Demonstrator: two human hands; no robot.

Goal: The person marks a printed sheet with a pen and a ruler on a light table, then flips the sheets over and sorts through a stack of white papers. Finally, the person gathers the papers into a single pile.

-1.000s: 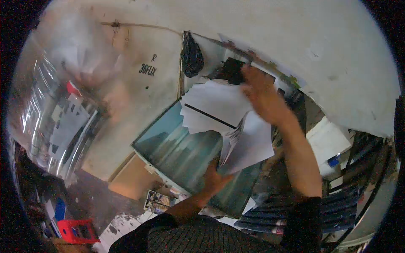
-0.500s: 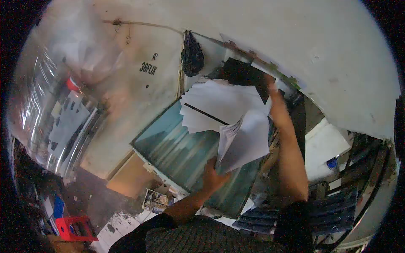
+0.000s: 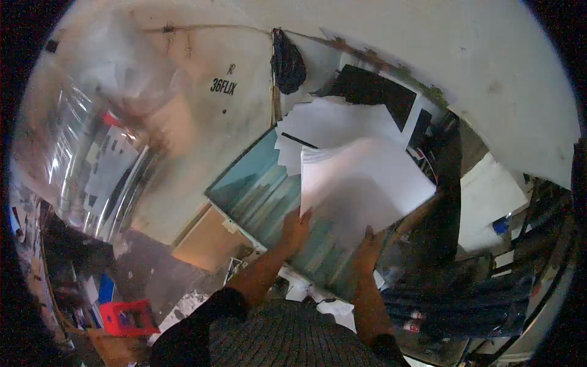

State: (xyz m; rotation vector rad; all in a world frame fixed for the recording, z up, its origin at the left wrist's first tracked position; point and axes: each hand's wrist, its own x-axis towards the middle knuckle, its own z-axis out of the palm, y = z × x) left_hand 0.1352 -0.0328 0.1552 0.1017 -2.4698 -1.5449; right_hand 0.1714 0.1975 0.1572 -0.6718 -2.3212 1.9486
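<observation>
A stack of white paper sheets (image 3: 361, 183) is tilted up over a glass-topped table (image 3: 244, 183). My left hand (image 3: 296, 227) is closed on its lower left corner. At the near edge my right hand (image 3: 368, 248) holds the same stack, thumb on top and fingers hidden beneath. Behind it lies a fanned pile of white sheets (image 3: 348, 120), its edges uneven. A thin black strip (image 3: 298, 140) rests across that pile, partly covered by the lifted stack.
A black panel (image 3: 376, 92) and a black plastic bag (image 3: 287, 61) are beyond the table. Clear plastic-wrapped rolls (image 3: 104, 165) stand at the left. A red plastic crate (image 3: 128, 317) is at lower left. Dark folded material (image 3: 458, 303) lies at lower right.
My right hand has come down from the far right side to the stack's near edge. The front sheets, curled up before, now lie flatter. The view has shifted slightly.
</observation>
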